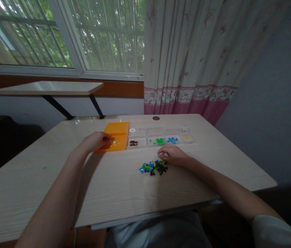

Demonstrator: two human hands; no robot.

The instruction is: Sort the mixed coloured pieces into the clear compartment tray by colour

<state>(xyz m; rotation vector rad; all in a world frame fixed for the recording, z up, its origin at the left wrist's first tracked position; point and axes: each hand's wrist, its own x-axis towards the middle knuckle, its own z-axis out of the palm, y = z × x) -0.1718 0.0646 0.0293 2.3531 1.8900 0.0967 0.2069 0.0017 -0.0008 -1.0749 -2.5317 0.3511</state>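
The table (117,196) gives the arms a wide stretch of surface: to the left of the orange tray (117,127) pale tabletop runs out to the long slanting edge, and on the right another broad strip lies between the clear tray (147,140) and the side edge, which slopes down to a rounded corner. In front, the loose pile of small pieces (153,167) sits well back from the near edge, with a band of tabletop between. Behind the trays the room narrows, the far edge lying a short way beyond them, with a round dark disc (156,118) close to it. The left hand (98,141) rests at the orange tray's left side with its fingers curled in; the right hand (173,155) hangs between the clear tray and the pile, thumb and forefinger drawn toward each other. At this size I cannot tell whether either hand pinches a piece. The tabletop has a fine wood grain; the orange tray looks like smooth plastic, with white bits (114,143) in its front half. The clear tray, see-through and parted into shallow rounded compartments, meets its right edge and holds, along the front row, dark brown pieces (133,143), green pieces (159,141), blue pieces (172,140) and yellow pieces (186,138). The pile mixes blue, green, dark brown and some yellow.
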